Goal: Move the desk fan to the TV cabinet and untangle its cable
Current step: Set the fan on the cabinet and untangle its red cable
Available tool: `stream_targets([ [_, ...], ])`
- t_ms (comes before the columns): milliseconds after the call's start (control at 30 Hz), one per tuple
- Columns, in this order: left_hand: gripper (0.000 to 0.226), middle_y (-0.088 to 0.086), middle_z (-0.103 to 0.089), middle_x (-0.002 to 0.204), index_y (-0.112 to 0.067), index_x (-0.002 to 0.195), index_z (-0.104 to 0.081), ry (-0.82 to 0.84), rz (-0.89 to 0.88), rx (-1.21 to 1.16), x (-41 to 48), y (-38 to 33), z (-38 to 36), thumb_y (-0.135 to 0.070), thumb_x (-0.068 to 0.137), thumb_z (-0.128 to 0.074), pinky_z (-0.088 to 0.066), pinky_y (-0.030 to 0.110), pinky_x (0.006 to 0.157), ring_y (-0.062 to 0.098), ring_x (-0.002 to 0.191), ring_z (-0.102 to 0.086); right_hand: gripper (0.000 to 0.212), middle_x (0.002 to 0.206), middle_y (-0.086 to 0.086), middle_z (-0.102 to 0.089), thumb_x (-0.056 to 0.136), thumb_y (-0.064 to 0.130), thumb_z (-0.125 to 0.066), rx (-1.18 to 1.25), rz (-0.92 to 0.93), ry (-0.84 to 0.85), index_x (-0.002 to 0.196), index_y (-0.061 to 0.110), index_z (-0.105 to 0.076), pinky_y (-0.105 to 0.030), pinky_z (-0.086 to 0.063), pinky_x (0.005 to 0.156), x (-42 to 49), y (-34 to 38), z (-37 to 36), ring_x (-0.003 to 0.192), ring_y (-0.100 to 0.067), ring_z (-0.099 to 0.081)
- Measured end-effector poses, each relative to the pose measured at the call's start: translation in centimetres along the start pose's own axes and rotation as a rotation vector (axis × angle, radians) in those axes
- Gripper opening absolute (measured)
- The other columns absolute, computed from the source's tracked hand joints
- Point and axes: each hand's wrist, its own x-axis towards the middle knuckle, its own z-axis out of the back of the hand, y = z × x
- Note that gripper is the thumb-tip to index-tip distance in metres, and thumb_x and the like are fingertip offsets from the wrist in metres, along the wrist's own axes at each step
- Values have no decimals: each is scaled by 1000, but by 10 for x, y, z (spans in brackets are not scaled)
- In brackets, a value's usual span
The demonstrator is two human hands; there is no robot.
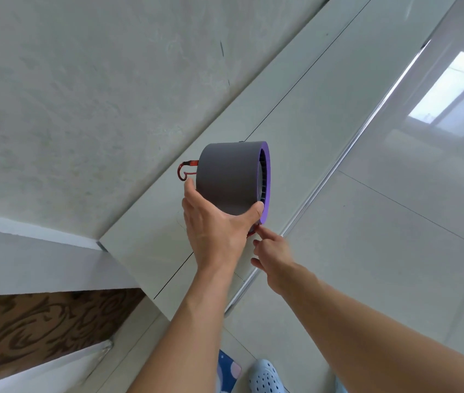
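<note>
The desk fan (229, 177) is a grey drum with a purple front ring. It is on or just above the pale top of the TV cabinet (296, 131). My left hand (213, 222) grips the drum from below, thumb near the purple ring. The fan's red cable (186, 170) loops out at the back left of the drum, and a short red piece shows under the front rim. My right hand (272, 252) pinches that red piece with thumb and forefinger at the lower edge of the ring.
A pale textured wall (97, 95) runs behind the cabinet. The cabinet's metal-trimmed front edge (338, 163) borders a glossy tiled floor (395, 236). A brown patterned panel (41, 321) lies at lower left. A light blue clog (265, 377) shows at the bottom.
</note>
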Motion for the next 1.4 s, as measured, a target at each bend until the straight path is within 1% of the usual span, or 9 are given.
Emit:
stream_targets([
  [200, 123, 6, -48, 142, -11, 148, -22, 15, 45, -30, 3, 4, 1, -52, 52, -86, -45, 38, 102, 23, 128, -47, 63, 108, 4, -48, 91, -8, -29, -54, 69, 29, 139, 25, -53, -26, -31, 84, 5, -9, -8, 90, -11, -38],
  [367, 123, 4, -52, 136, -15, 147, -22, 54, 110, -129, 7, 9, 4, -54, 49, -86, -49, 44, 99, 22, 123, -53, 64, 143, 4, -51, 90, -8, -31, -62, 92, 25, 142, 24, -50, -26, -35, 87, 0, -8, -6, 101, -14, -38],
  [500, 122, 3, -55, 132, -15, 146, -24, 63, 134, -172, 7, 10, 7, -54, 48, -86, -50, 42, 98, 21, 119, -55, 60, 125, 5, -55, 92, -8, -34, -61, 82, 5, 138, 25, -54, -37, -42, 107, -3, -5, -5, 108, -15, -45],
  [933, 120, 3, -57, 129, -17, 143, -27, 92, 151, -237, 8, 13, 7, -55, 46, -87, -54, 40, 94, 20, 115, -58, 55, 112, 5, -51, 95, -6, -36, -30, 36, -6, 136, 25, -56, -43, -45, 105, -2, -4, -7, 114, -21, -49],
  [1067, 117, 2, -56, 129, -19, 142, -28, 104, 148, -254, 8, 12, 8, -53, 47, -87, -54, 37, 94, 18, 113, -58, 55, 113, 4, -50, 97, -2, -34, -42, 22, -7, 138, 30, -53, -38, -52, 91, -1, -3, -5, 79, -11, -50],
  [1200, 112, 3, -54, 128, -26, 137, -26, 131, 139, -294, 7, 11, 10, -51, 47, -88, -55, 37, 92, 20, 114, -58, 55, 111, 0, -64, 98, -1, -32, -41, -5, -7, 139, 30, -52, -51, -46, 100, -5, 3, -3, 125, -37, -49],
  [1233, 111, 3, -54, 129, -27, 137, -26, 140, 142, -310, 7, 11, 11, -50, 47, -89, -55, 36, 92, 20, 114, -58, 55, 121, 17, -29, 98, -1, -32, -34, -6, -15, 138, 29, -52, -52, -45, 101, -7, 5, -2, 131, -38, -43],
  [1267, 112, 2, -53, 130, -27, 137, -26, 149, 146, -325, 7, 12, 12, -49, 48, -90, -55, 35, 93, 19, 116, -57, 55, 115, 4, -64, 97, -2, -32, -27, -6, -21, 138, 28, -53, -52, -46, 101, -7, 7, -1, 132, -37, -42],
  [1400, 108, -1, -53, 133, -30, 142, -24, 199, 181, -408, 7, 12, 17, -49, 57, -89, -55, 30, 91, 16, 117, -57, 53, 116, 0, -55, 96, -5, -33, 29, 8, -81, 137, 21, -53, -45, -54, 93, -5, 12, 6, 110, -27, -59],
])
